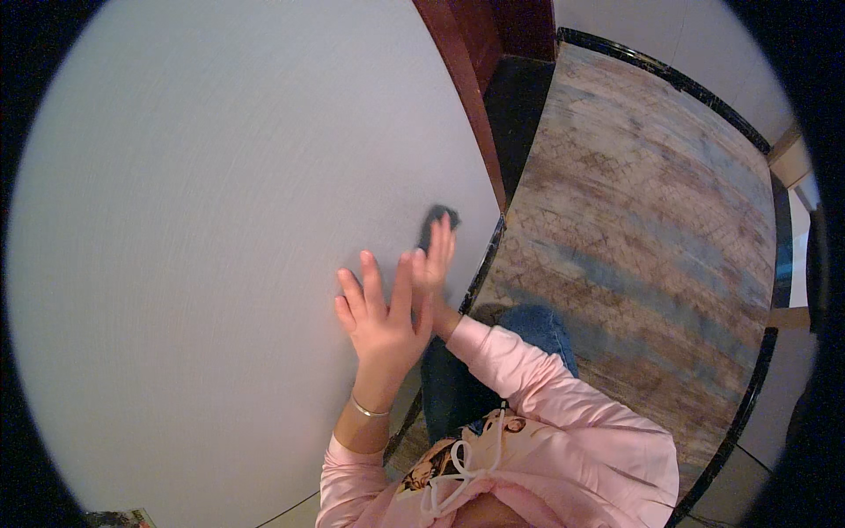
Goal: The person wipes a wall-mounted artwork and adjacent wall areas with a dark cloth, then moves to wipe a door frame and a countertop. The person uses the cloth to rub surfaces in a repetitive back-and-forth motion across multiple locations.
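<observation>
My right hand (437, 264) is flat against a pale wall (218, 218), its fingers straight and close together. Beneath those fingers is a small dark object (432, 221), perhaps a cloth or pad; blur and the hand hide most of it. My left hand (383, 307) spreads its fingers at the wall just left of the right one, and holds nothing. Its thumb side overlaps the right hand in view. A thin silver-coloured bracelet (368, 410) circles the left wrist.
A reddish-brown wooden door frame (472, 112) borders the wall on the right. Black skirting (480, 267) runs along the wall's foot. Patterned flooring (634, 211) with a black border (667, 63) extends to the right. A colourful printed item (119, 518) shows at bottom left.
</observation>
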Demonstrator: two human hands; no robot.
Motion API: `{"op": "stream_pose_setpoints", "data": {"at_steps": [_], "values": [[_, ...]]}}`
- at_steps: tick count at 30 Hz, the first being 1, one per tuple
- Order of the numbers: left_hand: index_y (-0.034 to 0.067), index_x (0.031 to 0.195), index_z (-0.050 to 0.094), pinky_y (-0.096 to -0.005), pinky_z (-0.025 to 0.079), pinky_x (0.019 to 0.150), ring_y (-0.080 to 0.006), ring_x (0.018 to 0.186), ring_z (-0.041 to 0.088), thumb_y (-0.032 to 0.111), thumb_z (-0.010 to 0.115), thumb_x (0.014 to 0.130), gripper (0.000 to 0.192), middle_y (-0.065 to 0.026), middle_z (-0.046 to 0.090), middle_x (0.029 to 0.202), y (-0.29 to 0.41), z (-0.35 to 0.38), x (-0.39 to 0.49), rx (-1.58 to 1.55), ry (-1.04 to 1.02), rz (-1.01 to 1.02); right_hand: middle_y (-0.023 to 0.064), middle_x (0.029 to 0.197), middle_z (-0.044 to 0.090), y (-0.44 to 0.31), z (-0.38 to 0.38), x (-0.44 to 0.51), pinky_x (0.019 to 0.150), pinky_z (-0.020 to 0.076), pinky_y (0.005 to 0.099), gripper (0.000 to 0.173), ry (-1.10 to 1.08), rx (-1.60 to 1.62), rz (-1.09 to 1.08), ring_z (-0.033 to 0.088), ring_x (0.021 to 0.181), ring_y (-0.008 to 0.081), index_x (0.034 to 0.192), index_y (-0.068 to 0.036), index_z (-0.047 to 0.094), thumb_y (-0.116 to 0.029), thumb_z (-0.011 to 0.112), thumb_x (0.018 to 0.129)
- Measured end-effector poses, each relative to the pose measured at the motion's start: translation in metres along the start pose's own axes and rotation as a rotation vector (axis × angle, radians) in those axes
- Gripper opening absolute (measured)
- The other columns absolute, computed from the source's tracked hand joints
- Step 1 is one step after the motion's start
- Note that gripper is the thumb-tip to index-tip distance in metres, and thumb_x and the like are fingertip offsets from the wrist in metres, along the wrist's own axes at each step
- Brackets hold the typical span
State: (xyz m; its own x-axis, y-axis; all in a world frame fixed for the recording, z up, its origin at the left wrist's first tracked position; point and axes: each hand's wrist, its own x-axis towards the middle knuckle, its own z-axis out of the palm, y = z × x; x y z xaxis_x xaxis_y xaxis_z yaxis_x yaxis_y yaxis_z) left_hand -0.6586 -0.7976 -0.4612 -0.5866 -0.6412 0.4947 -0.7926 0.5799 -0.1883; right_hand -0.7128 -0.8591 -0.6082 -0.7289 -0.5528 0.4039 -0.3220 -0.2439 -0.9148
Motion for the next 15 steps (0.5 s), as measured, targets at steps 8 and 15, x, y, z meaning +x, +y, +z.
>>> {"op": "stream_pose_setpoints", "data": {"at_steps": [8,15], "values": [[0.017,0.132,0.048,-0.0621,0.021,0.100,-0.0480,0.133,0.023,0.039,0.061,0.081,0.057,-0.0239,0.026,0.146,-0.002,-0.022,-0.036,-0.057,-0.029,-0.032,0.0236,0.150,0.013,0.002,-0.007,-0.064,0.109,0.0077,0.0565,0.054,-0.141,-0.141,0.097,0.009,0.136,0.0491,0.140,0.004,0.022,-0.019,0.036,0.094],[0.008,0.134,0.042,-0.0617,0.015,0.103,-0.0497,0.135,0.013,0.039,0.060,0.083,0.062,-0.0308,0.018,0.146,-0.010,-0.107,-0.057,-0.100,0.155,-0.096,0.0149,0.149,0.023,-0.200,-0.034,0.022,0.098,0.0159,0.0686,0.050,-0.248,-0.021,-0.573,0.017,0.130,0.0513,0.131,-0.020,0.048,-0.033,0.054,0.083]]}}
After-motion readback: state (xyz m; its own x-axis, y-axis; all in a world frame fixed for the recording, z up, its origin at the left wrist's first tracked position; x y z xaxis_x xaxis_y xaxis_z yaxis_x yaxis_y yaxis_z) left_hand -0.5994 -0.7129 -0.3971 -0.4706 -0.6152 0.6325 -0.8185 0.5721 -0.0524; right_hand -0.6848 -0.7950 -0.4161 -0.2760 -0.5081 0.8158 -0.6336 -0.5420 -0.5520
